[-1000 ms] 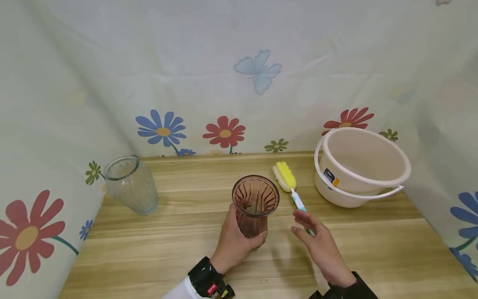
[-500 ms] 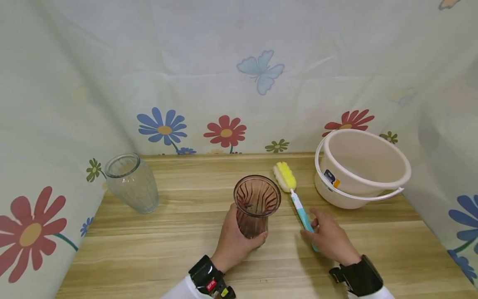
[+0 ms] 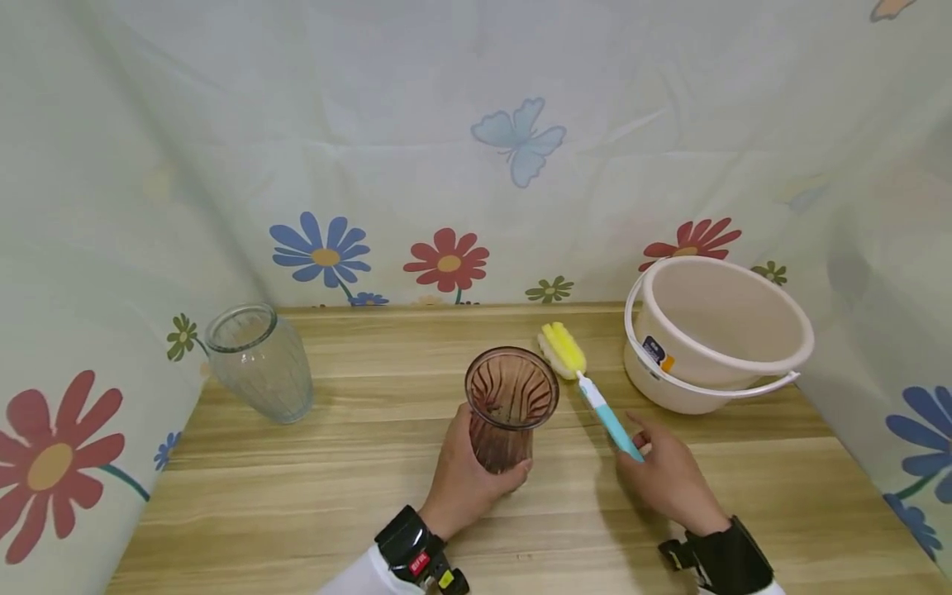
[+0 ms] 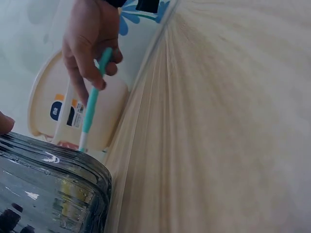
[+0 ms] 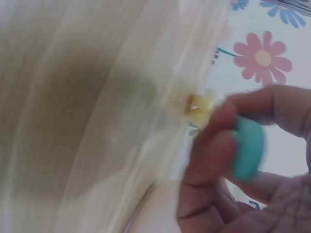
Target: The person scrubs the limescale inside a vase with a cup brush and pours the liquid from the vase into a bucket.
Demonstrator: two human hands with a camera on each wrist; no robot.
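Observation:
My left hand (image 3: 470, 483) grips a brownish-purple ribbed glass vase (image 3: 511, 388) with a flared rim, its mouth facing up toward the head camera. To the right, my right hand (image 3: 669, 478) holds the turquoise handle of a sponge brush (image 3: 616, 430) by its end. The brush has a yellow and white sponge head (image 3: 563, 350) that points away from me. In the right wrist view the fingers curl around the turquoise handle end (image 5: 249, 148), somewhat blurred. The left wrist view shows the vase base (image 4: 53, 184) close up, with dark specks visible through the glass.
A clear glass vase (image 3: 264, 368) leans to the left at the table's left side. At the back right stands a pale pink bucket (image 3: 706, 388) with its handle lowered. Flower-printed cloth (image 3: 402, 165) encloses the wooden table (image 3: 297, 512) at the back and sides.
The right hand has moved from above the brush to its handle end and taken hold. The handle has lifted and swung slightly right. The left hand and purple vase stay nearly still.

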